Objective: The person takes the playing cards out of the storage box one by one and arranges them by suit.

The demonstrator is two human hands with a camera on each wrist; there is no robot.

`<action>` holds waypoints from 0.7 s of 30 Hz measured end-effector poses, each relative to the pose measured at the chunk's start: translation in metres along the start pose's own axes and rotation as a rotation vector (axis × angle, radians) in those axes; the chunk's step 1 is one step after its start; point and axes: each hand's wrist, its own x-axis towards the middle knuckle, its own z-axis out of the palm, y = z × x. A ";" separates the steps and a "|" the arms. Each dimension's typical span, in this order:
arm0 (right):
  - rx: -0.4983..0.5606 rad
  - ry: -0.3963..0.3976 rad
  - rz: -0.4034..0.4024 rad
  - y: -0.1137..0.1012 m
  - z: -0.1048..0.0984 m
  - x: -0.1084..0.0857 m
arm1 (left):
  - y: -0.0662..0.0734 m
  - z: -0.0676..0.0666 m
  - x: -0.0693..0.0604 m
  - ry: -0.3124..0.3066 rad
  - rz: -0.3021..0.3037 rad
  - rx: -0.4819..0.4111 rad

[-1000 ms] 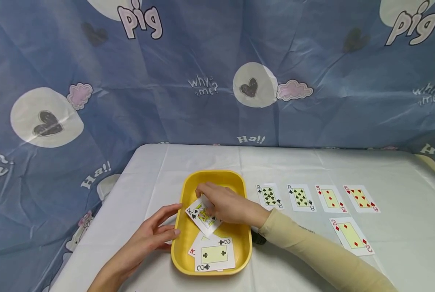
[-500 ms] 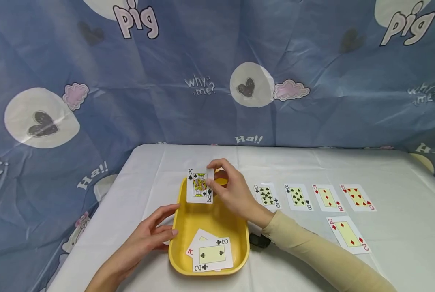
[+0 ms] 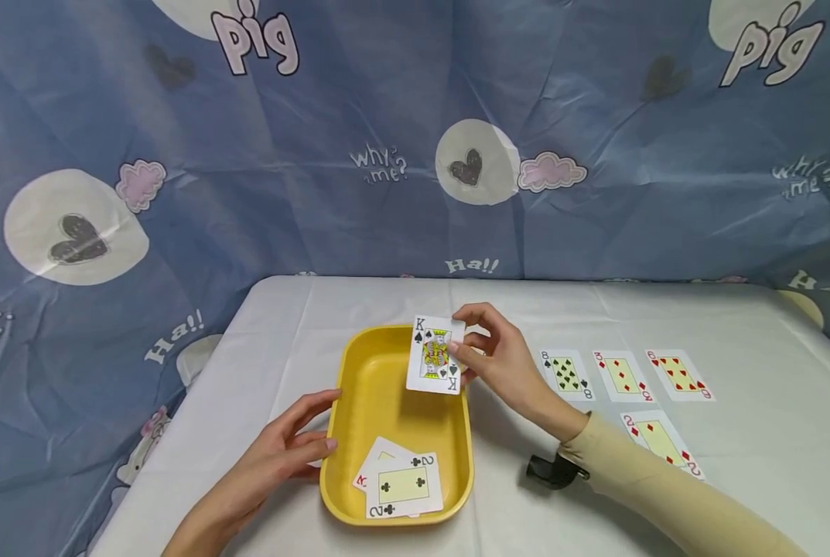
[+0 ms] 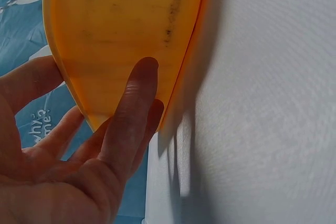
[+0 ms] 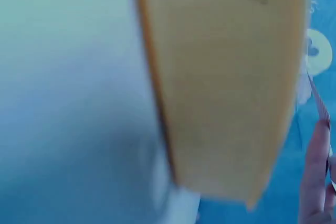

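Note:
A king of spades (image 3: 421,379) hangs over the upper right part of a yellow tray (image 3: 341,356). My right hand (image 3: 508,363) pinches that card by its right edge, face toward the head camera. In the right wrist view only the thin edge of the card (image 5: 319,98) shows beside the fingers (image 5: 316,166). At the tray's left side, my left hand (image 3: 285,445) touches the outer wall with spread fingers. Inside the tray's near end a two of clubs (image 3: 404,486) partly covers a card with a red index (image 3: 381,455).
Right of the tray lie an eight of spades (image 3: 565,375), a three of diamonds (image 3: 623,377) and a six of hearts (image 3: 679,375) in a row. Below them is a two of diamonds (image 3: 658,439), partly behind the right sleeve (image 3: 665,487). A patterned blue curtain (image 3: 401,224) hangs behind the white table (image 3: 275,309).
My right hand has lifted the king of spades from the tray and moved it rightward, now covering the nine of clubs. My left hand stays against the tray.

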 end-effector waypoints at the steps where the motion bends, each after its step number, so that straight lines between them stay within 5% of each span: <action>1: -0.023 -0.006 0.009 -0.001 -0.008 -0.004 | 0.000 0.000 0.000 -0.002 0.000 0.001; 8: -0.190 -0.061 0.063 -0.008 -0.058 -0.036 | 0.000 -0.001 0.002 -0.026 -0.004 -0.018; 15: -0.250 -0.062 0.122 -0.011 -0.100 -0.065 | 0.000 -0.001 0.004 -0.020 -0.006 -0.014; 21: -0.282 -0.201 0.205 -0.007 -0.132 -0.085 | -0.002 -0.002 0.003 -0.029 -0.006 -0.019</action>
